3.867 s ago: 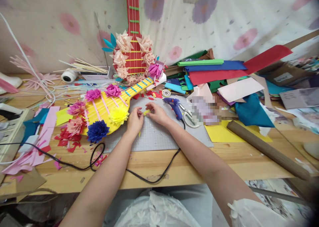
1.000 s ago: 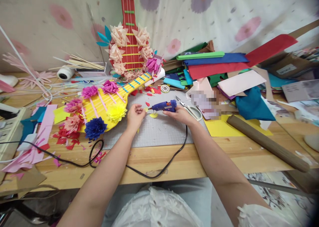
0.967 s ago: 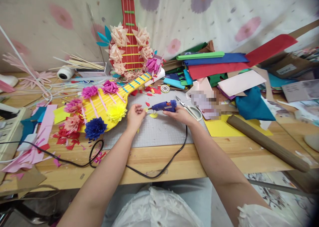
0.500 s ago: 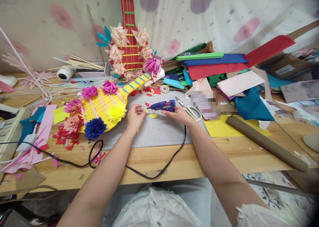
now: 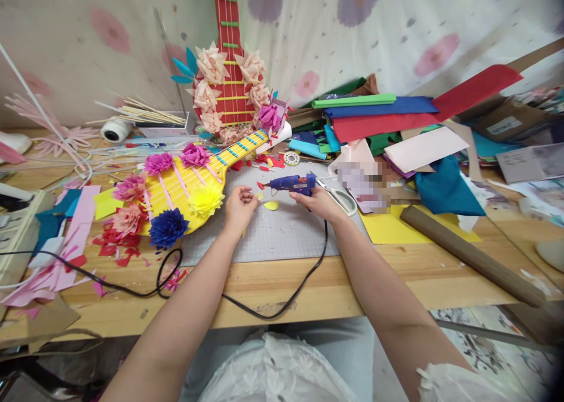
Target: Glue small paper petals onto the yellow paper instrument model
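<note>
My right hand [image 5: 318, 201] is closed around a blue hot glue gun [image 5: 291, 184], its nozzle pointing left above the grey cutting mat [image 5: 282, 243]. Between the pinched fingertips of my left hand [image 5: 240, 207] is a small pale yellow paper petal [image 5: 259, 196]. Another yellow petal [image 5: 271, 205] lies on the mat between the hands. Left of my left hand rests a yellow paper guitar [image 5: 176, 184] with pink, yellow and blue paper flowers on its body. White-handled scissors [image 5: 343, 201] lie beside my right hand, partly hidden by it.
A red guitar [image 5: 231, 99] with peach flowers stands at the back. Coloured paper rolls and sheets [image 5: 388, 117] pile up at the right, near a brown roll [image 5: 471, 255]. The glue gun's black cord [image 5: 282, 314] loops along the front edge. Pink scraps [image 5: 66, 243] lie left.
The glue gun has moved slightly right and up, its nozzle now away from the petal in my left hand. My left hand has hardly moved.
</note>
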`<state>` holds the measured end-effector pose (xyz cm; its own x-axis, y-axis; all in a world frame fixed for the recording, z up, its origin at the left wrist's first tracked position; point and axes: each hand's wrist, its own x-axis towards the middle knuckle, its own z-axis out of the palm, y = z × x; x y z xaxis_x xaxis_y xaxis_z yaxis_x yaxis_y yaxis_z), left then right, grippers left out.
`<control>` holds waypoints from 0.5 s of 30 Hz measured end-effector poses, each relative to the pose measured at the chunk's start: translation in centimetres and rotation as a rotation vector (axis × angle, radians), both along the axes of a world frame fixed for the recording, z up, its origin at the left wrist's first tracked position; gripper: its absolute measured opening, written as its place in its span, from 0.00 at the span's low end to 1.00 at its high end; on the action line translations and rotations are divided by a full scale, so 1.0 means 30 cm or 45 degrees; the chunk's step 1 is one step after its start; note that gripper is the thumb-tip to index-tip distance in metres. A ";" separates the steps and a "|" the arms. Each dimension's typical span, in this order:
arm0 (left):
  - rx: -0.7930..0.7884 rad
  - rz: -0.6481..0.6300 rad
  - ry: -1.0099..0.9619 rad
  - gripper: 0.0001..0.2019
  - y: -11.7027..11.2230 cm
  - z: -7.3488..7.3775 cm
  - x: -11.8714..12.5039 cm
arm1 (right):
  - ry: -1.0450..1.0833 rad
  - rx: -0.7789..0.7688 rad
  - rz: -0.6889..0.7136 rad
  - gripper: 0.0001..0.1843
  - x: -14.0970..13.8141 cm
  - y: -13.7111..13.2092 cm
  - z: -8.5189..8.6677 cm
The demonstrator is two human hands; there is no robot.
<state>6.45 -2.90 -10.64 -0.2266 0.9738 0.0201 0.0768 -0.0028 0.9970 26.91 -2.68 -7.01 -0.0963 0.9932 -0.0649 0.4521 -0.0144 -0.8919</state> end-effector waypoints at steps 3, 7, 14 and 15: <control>0.010 0.003 -0.020 0.11 0.002 -0.006 0.001 | 0.031 0.016 -0.133 0.23 0.007 0.020 -0.012; 0.050 0.019 -0.012 0.12 0.001 -0.010 0.003 | -0.023 0.096 -0.365 0.25 0.017 0.065 -0.046; 0.018 0.049 -0.227 0.14 -0.008 0.012 0.018 | -0.333 0.245 -0.372 0.28 0.014 0.096 -0.085; 0.022 0.050 -0.263 0.14 -0.010 0.015 0.023 | -0.365 0.247 -0.358 0.28 0.012 0.096 -0.087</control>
<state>7.15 -3.21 -10.17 -0.2653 0.9641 -0.0137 -0.1289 -0.0213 0.9914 27.28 0.20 -9.61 0.1740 0.9747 0.1405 0.6840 -0.0170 -0.7293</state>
